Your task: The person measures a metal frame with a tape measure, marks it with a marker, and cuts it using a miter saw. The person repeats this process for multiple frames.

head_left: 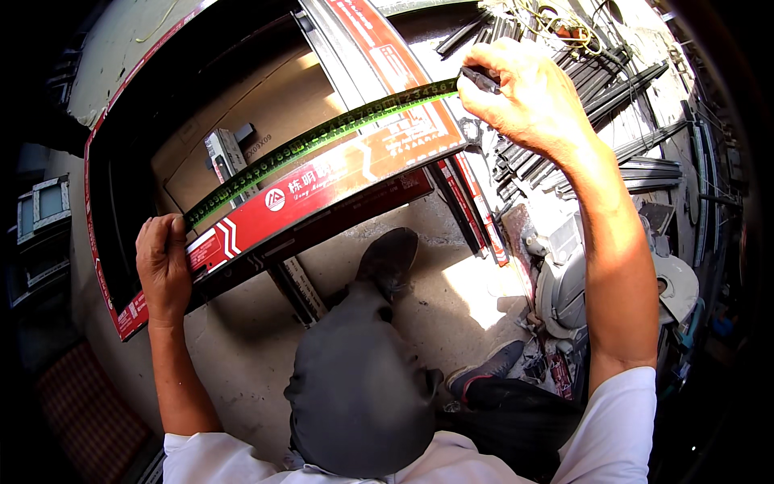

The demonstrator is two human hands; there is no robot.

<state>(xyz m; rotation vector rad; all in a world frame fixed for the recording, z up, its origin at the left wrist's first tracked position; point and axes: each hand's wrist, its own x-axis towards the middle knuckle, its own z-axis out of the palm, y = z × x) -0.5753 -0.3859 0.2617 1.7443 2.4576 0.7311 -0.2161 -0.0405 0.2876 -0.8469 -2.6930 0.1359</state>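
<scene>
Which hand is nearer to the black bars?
Right. Your right hand holds the tape just left of the black bars in this view; your left hand is much farther off, at the tape's other end, by the frame's near left corner.

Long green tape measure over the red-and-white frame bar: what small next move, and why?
Perhaps lower the right hand slightly while the left hand holds its end: the long green tape measure spans both hands, and its right part appears to stand off the straight red-and-white frame bar, though one view cannot settle the gap.
</scene>
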